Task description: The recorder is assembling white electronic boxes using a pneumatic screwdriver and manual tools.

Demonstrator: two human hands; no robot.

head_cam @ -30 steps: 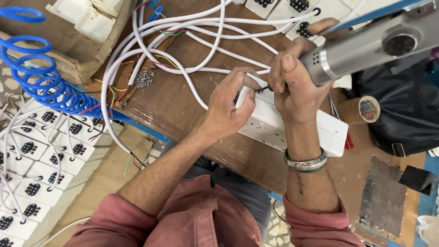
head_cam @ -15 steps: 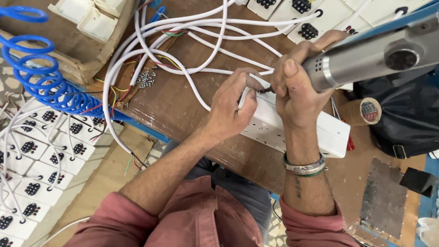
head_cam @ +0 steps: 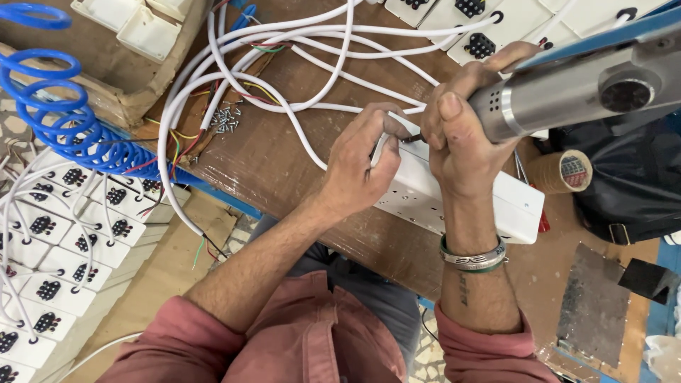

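Observation:
A long white power strip box (head_cam: 454, 202) lies on the brown workbench (head_cam: 262, 159). My left hand (head_cam: 362, 159) pinches its left end, with the fingertips at the tip of the tool's bit. Whether a screw sits between those fingers is hidden. My right hand (head_cam: 464, 131) grips a silver powered screwdriver (head_cam: 578, 89), its body pointing right and its dark bit touching the box's top near my left fingers. A white cable (head_cam: 284, 99) runs from the box's end across the bench.
Loose screws (head_cam: 227, 117) lie by looped white cables. A blue coiled air hose (head_cam: 53, 113) hangs at left above stacked white socket plates (head_cam: 57, 248). More socket plates (head_cam: 475, 18) sit at the top. A tape roll (head_cam: 564, 170) and black bag (head_cam: 628, 177) are at right.
The screwdriver and my right hand have shifted slightly toward the box's left end. My left fingers have closed in around the bit tip.

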